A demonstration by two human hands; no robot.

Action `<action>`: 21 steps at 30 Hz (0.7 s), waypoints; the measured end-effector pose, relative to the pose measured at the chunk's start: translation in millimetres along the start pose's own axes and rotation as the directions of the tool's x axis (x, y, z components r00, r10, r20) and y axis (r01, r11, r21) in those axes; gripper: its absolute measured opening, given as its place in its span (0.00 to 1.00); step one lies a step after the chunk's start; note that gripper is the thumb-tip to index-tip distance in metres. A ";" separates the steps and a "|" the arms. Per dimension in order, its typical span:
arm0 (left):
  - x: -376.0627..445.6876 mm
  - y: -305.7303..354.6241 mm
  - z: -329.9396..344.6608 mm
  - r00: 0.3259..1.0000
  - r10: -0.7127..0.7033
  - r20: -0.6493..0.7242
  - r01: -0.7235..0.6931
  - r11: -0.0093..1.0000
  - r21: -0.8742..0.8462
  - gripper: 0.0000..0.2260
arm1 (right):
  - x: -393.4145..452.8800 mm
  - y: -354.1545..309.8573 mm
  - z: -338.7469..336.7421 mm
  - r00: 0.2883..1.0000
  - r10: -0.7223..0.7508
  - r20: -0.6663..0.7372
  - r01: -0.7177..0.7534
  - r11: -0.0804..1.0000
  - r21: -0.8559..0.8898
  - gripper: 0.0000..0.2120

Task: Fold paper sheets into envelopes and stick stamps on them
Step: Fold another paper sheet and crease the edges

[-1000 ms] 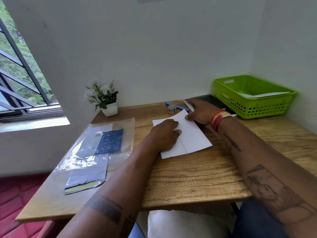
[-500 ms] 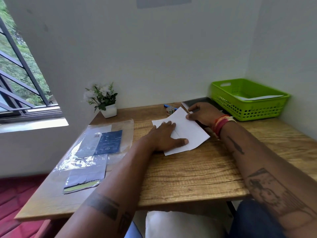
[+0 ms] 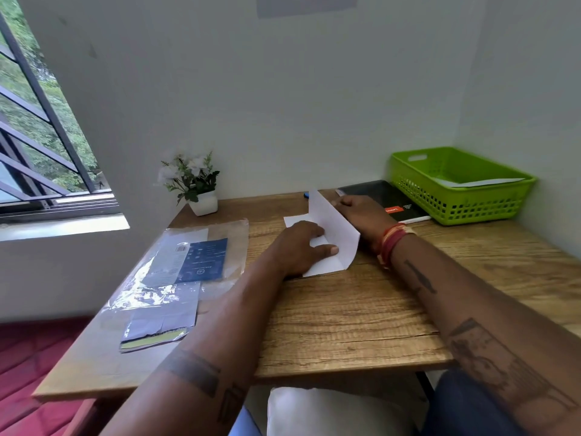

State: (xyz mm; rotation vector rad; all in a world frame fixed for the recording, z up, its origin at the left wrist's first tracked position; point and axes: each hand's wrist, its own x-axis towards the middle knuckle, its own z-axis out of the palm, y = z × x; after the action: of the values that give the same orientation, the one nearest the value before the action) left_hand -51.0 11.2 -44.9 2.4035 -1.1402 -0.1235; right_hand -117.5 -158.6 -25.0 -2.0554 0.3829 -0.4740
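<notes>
A white paper sheet (image 3: 334, 234) lies on the wooden table (image 3: 345, 316), its right part raised up off the surface along a fold. My left hand (image 3: 301, 247) lies flat on the sheet's left part and presses it down, thumb stretched toward the fold. My right hand (image 3: 361, 212) is behind the raised flap and holds its far edge up. No stamps can be made out.
A green plastic basket (image 3: 456, 196) with a sheet in it stands at the back right. Beside it lies a black box (image 3: 380, 196). A small white flower pot (image 3: 202, 202) stands at the back. A clear plastic packet (image 3: 176, 272) lies on the table's left side. A blue pen tip (image 3: 305, 194) shows behind the paper.
The sheet's right part lay flat a second ago; my right hand has lifted it upward and leftward. My left hand stayed pressing on the sheet.
</notes>
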 end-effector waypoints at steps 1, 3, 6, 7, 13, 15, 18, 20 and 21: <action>0.1 -0.1 -0.4 1.000 -0.001 -0.015 0.001 1.000 -0.008 0.28 | -1.0 -0.4 1.5 1.000 -0.023 0.014 0.023 1.000 -0.020 0.16; 0.6 0.3 -1.5 0.999 -0.001 -0.037 0.000 1.000 -0.014 0.22 | -2.9 -1.4 3.9 0.996 -0.079 0.038 0.081 0.995 -0.060 0.15; -0.3 2.6 -3.4 0.996 -0.006 -0.086 0.000 0.998 -0.066 0.13 | -7.2 -2.9 8.7 0.988 -0.127 0.086 0.134 0.988 -0.077 0.11; -0.7 2.9 -4.3 0.994 -0.015 -0.112 0.004 0.995 -0.099 0.13 | -8.1 -3.5 10.5 0.986 -0.138 0.098 0.147 0.985 -0.092 0.11; -5.3 5.2 -12.9 0.977 -0.153 -0.150 0.091 0.931 -0.352 0.17 | -11.2 -7.2 15.3 0.975 -0.187 0.120 0.214 0.939 -0.270 0.12; -7.8 5.0 -15.0 0.964 -0.217 -0.156 0.115 0.865 -0.489 0.17 | -11.5 -6.8 14.8 0.974 -0.178 0.140 0.216 0.920 -0.327 0.12; -9.4 2.1 -17.7 0.946 -0.301 -0.122 0.158 0.755 -0.636 0.19 | -11.5 -6.6 15.3 0.969 -0.168 0.180 0.227 0.892 -0.391 0.13; -6.8 -0.2 -17.3 0.939 -0.307 -0.154 0.165 0.796 -0.582 0.19 | -11.6 -6.5 16.5 0.969 -0.166 0.185 0.229 0.887 -0.401 0.13; -5.6 -0.7 -16.6 0.932 -0.315 -0.181 0.175 0.826 -0.536 0.21 | -11.4 -6.3 17.2 0.968 -0.165 0.187 0.229 0.883 -0.410 0.13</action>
State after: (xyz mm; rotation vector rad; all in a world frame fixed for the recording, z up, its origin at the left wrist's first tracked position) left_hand -49.6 22.2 -31.2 1.9947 -0.5715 -0.1641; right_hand -118.7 -137.5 -29.6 -2.5597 0.1982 -0.3780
